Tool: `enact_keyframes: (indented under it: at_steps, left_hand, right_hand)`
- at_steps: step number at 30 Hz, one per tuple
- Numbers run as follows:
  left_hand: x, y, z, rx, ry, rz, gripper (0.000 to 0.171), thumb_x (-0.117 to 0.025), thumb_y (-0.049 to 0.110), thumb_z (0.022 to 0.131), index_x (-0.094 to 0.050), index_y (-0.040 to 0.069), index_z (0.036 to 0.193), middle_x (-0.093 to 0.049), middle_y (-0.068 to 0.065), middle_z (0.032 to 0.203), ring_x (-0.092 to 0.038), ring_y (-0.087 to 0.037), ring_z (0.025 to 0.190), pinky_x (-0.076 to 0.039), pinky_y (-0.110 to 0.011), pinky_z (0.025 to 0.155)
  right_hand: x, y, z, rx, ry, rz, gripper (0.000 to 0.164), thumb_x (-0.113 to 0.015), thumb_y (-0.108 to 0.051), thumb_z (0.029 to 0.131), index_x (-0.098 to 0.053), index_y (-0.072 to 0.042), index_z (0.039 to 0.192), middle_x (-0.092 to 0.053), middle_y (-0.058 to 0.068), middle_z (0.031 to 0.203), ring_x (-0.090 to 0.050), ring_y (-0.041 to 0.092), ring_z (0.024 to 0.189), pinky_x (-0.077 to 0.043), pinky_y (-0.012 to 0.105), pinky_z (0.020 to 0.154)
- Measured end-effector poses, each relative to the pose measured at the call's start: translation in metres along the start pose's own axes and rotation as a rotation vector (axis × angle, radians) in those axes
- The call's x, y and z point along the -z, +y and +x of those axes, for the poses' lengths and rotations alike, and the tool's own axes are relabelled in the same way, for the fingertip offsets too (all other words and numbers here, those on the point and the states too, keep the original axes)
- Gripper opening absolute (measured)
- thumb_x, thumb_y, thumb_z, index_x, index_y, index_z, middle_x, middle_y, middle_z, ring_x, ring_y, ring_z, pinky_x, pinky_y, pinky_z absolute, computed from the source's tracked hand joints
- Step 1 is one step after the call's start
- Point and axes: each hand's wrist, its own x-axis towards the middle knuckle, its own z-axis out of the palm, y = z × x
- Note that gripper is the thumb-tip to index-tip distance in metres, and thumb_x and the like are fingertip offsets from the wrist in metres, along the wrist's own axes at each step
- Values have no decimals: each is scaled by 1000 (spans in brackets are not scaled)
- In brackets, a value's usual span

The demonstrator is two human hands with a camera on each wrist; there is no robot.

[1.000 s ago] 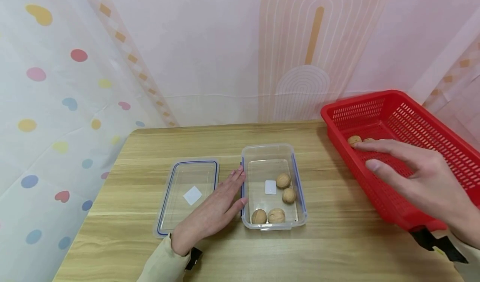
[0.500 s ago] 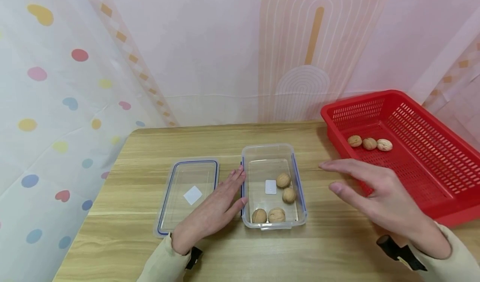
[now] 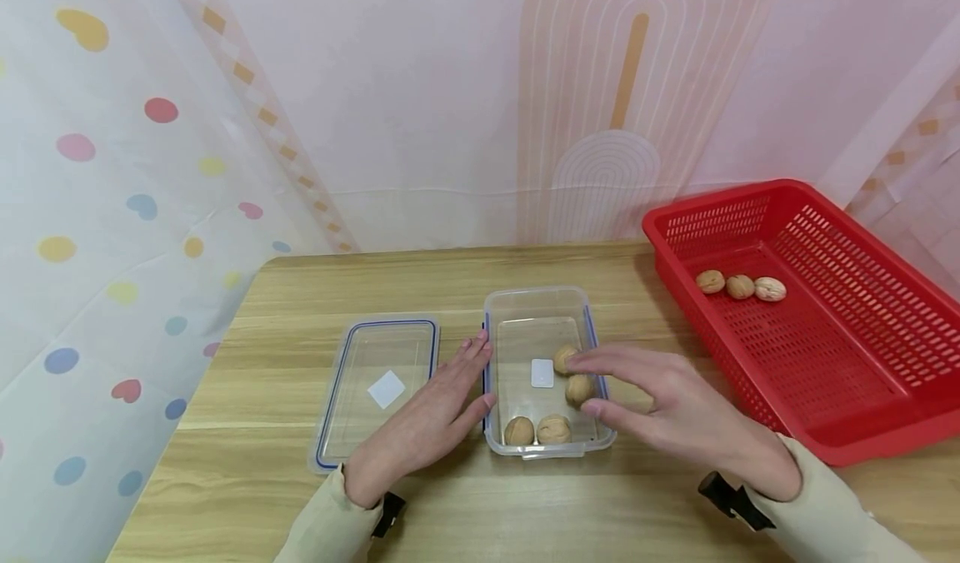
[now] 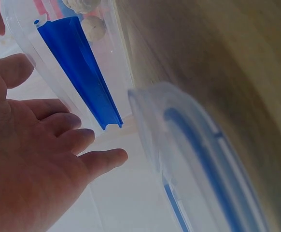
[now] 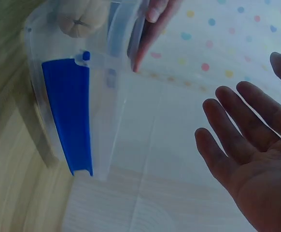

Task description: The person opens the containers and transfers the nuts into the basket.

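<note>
A clear plastic food container (image 3: 528, 334) with blue side clips stands uncovered on the table, holding several walnuts (image 3: 553, 430) and a small white square. My left hand (image 3: 420, 421) lies along its left wall, fingers straight and fingertips at the rim. In the left wrist view, that hand's fingers (image 4: 58, 125) are beside the blue clip (image 4: 80, 72). Over the container's right rim reaches my right hand (image 3: 675, 405), its index finger and thumb spread above two walnuts. The right wrist view shows the right palm (image 5: 266, 179) holding nothing, fingers relaxed.
The container's clear lid (image 3: 367, 351), with a blue seal and a white square, lies flat to the left. A red basket (image 3: 817, 363) with three walnuts (image 3: 740, 286) at its far left stands on the right. A patterned cloth (image 3: 442, 113) hangs behind the wooden table.
My right hand has moved left from the red basket to above the container's right side, uncovering the walnuts in the basket. The left hand has stayed at the container's left wall.
</note>
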Motion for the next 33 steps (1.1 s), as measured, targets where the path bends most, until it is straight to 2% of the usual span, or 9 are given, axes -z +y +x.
enact_keyframes:
  at_steps: [6, 8, 16, 22, 26, 33]
  left_hand:
    - [1, 1, 1, 6, -3, 7, 66, -46, 37, 111, -24, 3, 164, -11, -5, 172, -14, -30, 158, -20, -56, 125]
    - [1, 2, 0, 9, -5, 7, 66, -46, 37, 111, -24, 4, 164, -11, -4, 172, -14, -30, 158, -20, -55, 125]
    - [2, 2, 0, 7, -9, 4, 66, -44, 38, 112, -22, 5, 164, -12, -4, 172, -14, -30, 158, -19, -55, 125]
    - [2, 2, 0, 10, -12, 0, 66, -44, 38, 112, -22, 5, 164, -10, -3, 172, -13, -29, 158, -19, -55, 125]
    - [2, 1, 0, 5, -8, 4, 66, -45, 38, 112, -22, 5, 164, -11, -4, 172, -13, -30, 158, -20, -56, 125]
    - [2, 2, 0, 7, -13, 5, 66, -44, 38, 112, -21, 5, 164, -9, -4, 173, -13, -30, 158, -19, -55, 125]
  right_hand:
    - [-13, 2, 7, -79, -114, -3, 43, -79, -27, 93, -70, -20, 134, -67, -7, 135, -63, 16, 126, -53, 42, 104]
    - [-17, 4, 10, -93, -147, 12, 43, -78, -31, 95, -69, -20, 135, -66, -8, 136, -62, 15, 127, -54, 44, 104]
    - [-29, 14, 22, -34, -244, -11, 46, -75, -39, 97, -69, -15, 135, -66, 0, 138, -62, 17, 127, -54, 41, 104]
    - [-36, 18, 32, -75, -363, -25, 51, -75, -40, 97, -66, -12, 139, -63, 1, 143, -60, 19, 131, -51, 43, 108]
    - [-42, 22, 37, -98, -414, -26, 55, -74, -43, 96, -65, -12, 141, -62, 1, 145, -58, 19, 133, -48, 44, 111]
    - [-53, 30, 43, -43, -470, -40, 55, -67, -48, 100, -66, -10, 139, -65, 3, 141, -60, 20, 131, -49, 43, 110]
